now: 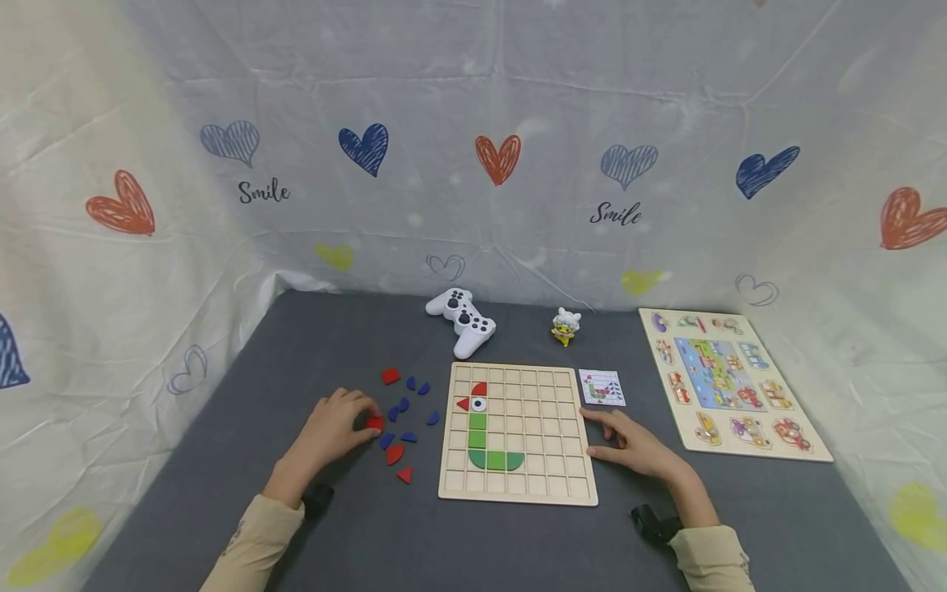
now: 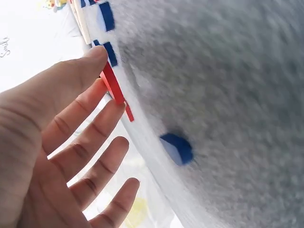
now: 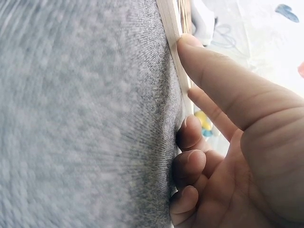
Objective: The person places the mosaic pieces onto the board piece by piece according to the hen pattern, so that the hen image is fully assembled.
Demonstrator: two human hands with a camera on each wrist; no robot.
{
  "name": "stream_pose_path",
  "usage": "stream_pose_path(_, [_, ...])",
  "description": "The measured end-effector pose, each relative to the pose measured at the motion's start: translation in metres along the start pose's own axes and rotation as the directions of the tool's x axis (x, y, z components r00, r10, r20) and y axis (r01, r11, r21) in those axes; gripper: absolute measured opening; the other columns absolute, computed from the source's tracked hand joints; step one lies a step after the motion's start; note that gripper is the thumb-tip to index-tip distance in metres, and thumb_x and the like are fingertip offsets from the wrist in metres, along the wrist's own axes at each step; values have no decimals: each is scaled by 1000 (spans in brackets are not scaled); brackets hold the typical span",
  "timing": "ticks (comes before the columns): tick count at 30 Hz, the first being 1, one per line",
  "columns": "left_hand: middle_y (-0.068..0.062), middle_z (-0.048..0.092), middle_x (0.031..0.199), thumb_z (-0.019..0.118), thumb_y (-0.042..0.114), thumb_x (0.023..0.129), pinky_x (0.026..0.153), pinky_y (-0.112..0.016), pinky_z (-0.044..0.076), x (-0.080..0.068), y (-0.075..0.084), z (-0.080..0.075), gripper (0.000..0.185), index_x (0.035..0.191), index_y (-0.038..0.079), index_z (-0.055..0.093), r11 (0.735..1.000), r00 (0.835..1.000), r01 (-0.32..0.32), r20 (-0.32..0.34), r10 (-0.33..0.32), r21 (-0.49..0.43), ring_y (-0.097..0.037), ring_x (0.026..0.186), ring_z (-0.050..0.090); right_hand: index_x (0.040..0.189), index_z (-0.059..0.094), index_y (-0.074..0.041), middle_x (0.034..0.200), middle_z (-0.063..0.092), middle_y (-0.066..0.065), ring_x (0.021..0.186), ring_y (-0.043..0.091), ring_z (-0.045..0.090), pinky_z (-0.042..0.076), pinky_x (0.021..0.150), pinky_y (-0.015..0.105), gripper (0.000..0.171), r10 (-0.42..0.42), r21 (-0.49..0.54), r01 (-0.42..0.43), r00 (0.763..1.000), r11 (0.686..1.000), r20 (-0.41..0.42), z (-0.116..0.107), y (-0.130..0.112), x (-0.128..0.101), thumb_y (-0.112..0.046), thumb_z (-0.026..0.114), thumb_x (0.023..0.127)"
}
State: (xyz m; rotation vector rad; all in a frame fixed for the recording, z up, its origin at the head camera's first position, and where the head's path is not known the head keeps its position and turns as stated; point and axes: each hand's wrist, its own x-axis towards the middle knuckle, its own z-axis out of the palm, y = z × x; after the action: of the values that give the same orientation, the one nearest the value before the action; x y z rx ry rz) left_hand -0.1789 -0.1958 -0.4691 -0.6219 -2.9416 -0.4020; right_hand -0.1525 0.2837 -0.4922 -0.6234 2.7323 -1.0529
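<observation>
A person works a wooden grid board (image 1: 518, 432) on a grey table (image 1: 355, 526), the left hand (image 1: 333, 427) pinching a small red tile (image 1: 375, 423) just left of the board.

The board lies flat and looks stiff and light, best steadied at its rim; the right hand (image 1: 636, 444) does so, thumb (image 3: 209, 71) and forefinger extended against its right edge, the other fingers curled on the cloth. The red tile looks thin, hard, smooth and nearly weightless, likely to slip, so its edges are the place to take it. The head view alone shows the loose red and blue pieces (image 1: 407, 411) left of the board and the partly built green figure (image 1: 488, 448) on it. The left wrist view alone shows the grip: thumb and forefinger on the tile (image 2: 114, 85), remaining fingers spread.
</observation>
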Motion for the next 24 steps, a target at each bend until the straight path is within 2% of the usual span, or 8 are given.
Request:
stream_pose_path(7, [4,63,89,80,30,71,76,-47,43,5,16,2,23,87,19,69,998,997,-60,-52,59,-7,-16,82,49,136,46,-8,82,39,2,63,7,30,30,55,22,61,-22,4,22,1000,1000,-1,-1,1,0,-30,68,83])
stream_pose_path(15, [7,62,87,80,33,70,82,-46,43,11,43,9,23,87,22,68,998,998,-62,-26,62,-13,-15,83,48,137,45,-9,82,39,3,63,12,32,30,56,23,62,-5,3,5,1000,1000,16,-1,0,0,-31,68,84])
stream_pose_path(24, [9,62,90,79,33,71,84,-45,42,20,68,20,22,88,23,69,988,991,-136,-11,136,-72,-14,88,50,138,42,-9,82,39,4,62,8,30,30,55,22,64,-16,-9,16,1000,1000,17,-1,0,0,-30,68,83])
